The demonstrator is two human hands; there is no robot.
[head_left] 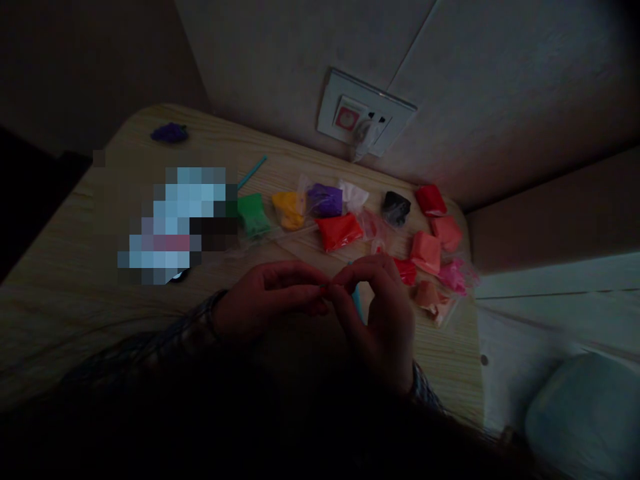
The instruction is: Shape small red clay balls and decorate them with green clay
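Observation:
My left hand (pixel 265 300) is closed, its thumb and fingers pinching a small red piece of modelling clay (pixel 325 291). On the other side of that piece, my right hand (pixel 385 317) pinches with thumb and forefinger, the tips meeting those of the left. The fingers mostly cover the clay, so its shape is unclear. Part of a blue stick (pixel 358 303) shows behind my right hand. Just beyond the hands lie a bright red clay packet (pixel 340 231) and, partly hidden by my right hand, another red packet (pixel 405 271).
Clay packets in green (pixel 253 215), yellow (pixel 289 210), purple (pixel 326 200), black (pixel 397 208) and pink (pixel 425 251) spread over the wooden table (pixel 55 267). A purple lump (pixel 170 133) and a teal stick (pixel 253 172) lie farther left, near a pixelated object (pixel 185 207). A wall socket (pixel 367 113) holds a plug.

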